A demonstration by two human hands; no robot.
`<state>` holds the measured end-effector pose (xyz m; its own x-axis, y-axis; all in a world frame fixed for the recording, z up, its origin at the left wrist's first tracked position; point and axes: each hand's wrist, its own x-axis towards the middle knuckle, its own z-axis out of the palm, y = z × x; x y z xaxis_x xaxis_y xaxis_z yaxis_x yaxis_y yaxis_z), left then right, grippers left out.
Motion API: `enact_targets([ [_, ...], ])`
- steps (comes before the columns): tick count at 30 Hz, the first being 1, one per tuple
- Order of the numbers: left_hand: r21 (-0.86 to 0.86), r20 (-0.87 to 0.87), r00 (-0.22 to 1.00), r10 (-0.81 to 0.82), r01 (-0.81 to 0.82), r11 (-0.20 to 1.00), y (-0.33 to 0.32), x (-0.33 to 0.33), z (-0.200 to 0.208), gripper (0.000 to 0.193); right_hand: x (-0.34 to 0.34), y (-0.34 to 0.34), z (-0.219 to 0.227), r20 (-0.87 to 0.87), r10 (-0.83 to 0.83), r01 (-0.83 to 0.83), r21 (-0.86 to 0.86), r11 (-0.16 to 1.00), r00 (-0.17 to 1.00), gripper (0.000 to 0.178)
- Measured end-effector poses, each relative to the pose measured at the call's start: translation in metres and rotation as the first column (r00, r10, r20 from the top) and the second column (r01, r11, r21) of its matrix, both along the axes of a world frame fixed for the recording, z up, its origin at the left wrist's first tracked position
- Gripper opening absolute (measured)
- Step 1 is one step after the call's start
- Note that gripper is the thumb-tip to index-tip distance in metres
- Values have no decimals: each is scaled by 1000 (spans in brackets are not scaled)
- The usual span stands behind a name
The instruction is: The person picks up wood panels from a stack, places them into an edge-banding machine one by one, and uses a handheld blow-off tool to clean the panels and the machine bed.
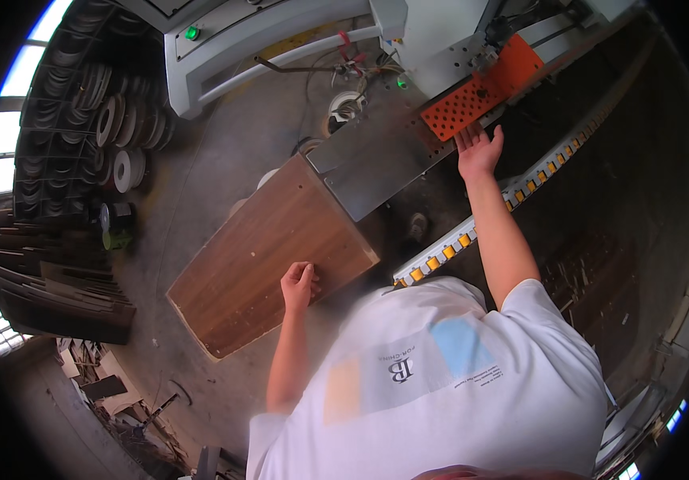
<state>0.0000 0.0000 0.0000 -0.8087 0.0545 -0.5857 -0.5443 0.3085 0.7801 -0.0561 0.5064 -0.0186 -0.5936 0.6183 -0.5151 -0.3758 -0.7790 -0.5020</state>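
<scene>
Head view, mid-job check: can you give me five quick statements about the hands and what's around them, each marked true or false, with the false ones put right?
1. The right hand is at the edge of the orange perforated plate. True.
2. The left hand is at the orange perforated plate too. False: the left hand is over the brown board.
3. The rollers on the long rail are blue. False: the rollers are yellow.
4. Ring-shaped rolls are at the left side of the picture. True.
5. The green button is on the brown board. False: the green button is on the pale machine.
</scene>
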Motion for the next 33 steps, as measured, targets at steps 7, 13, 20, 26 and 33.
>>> enact_targets([
  [7, -15, -47, 998, -44, 44, 999, -5, -6, -5, 16, 13, 19, 12, -102, -94, 104, 96, 990, 990, 73],
  [13, 11, -60, 985, -164, 165, 986, -5, -9, -7, 13, 132, -26, 10, -7, -123, 122, 195, 973, 992, 53],
  [20, 88, -6, 822, -569, 567, 819, 32, -16, 6, 10, 358, -173, -51, 533, -51, -170, 358, 918, 845, 39],
  [26, 25, -224, 291, -930, 956, 293, 125, 4, -6, 16, 520, -341, -85, 984, -64, -583, 150, 798, 165, 31],
  [33, 220, -355, 70, -932, 975, -11, 206, 80, 14, 18, 637, -506, -244, 926, -39, -18, 49, 999, 376, 21],
])
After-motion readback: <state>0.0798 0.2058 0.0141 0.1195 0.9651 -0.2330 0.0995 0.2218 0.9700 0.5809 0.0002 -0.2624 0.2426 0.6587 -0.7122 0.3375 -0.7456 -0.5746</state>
